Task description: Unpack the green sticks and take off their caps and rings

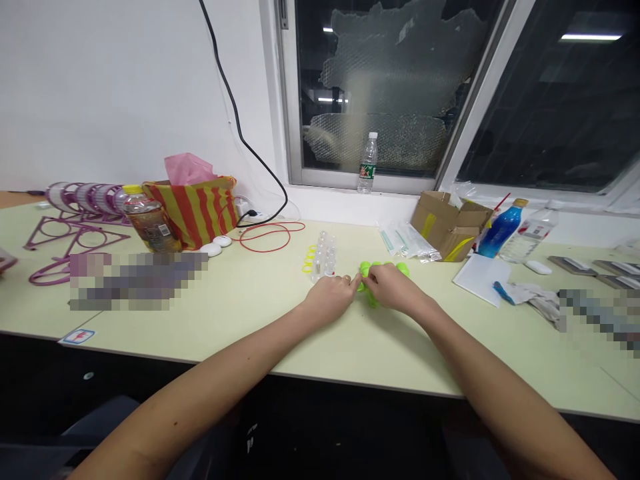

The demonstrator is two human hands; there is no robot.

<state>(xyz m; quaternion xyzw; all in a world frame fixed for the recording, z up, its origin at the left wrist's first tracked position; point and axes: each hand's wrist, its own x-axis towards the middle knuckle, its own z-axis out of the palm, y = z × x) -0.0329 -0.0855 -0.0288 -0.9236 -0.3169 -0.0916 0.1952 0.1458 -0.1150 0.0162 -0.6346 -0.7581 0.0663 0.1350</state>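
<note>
At the middle of the table, a bright green piece with rounded knobs (403, 269) lies partly hidden under my fingers. My right hand (397, 287) is closed over it from above. From the other side, my left hand (331, 297) has its fingers curled and its thumb and forefinger pinched at the piece's left edge. Just beyond my left hand, small clear plastic containers (330, 252) stand in rows. Several yellow rings (309, 260) lie along their left side. What my fingertips cover cannot be seen.
Left: purple frames (80, 233), a drink bottle (150, 223), a striped bag (200, 210), white round items (211, 250) and red cable (265, 247). Right: plastic packets (407, 241), a cardboard box (445, 227), a blue bottle (503, 230), a white sheet (483, 279) and a glove (533, 297).
</note>
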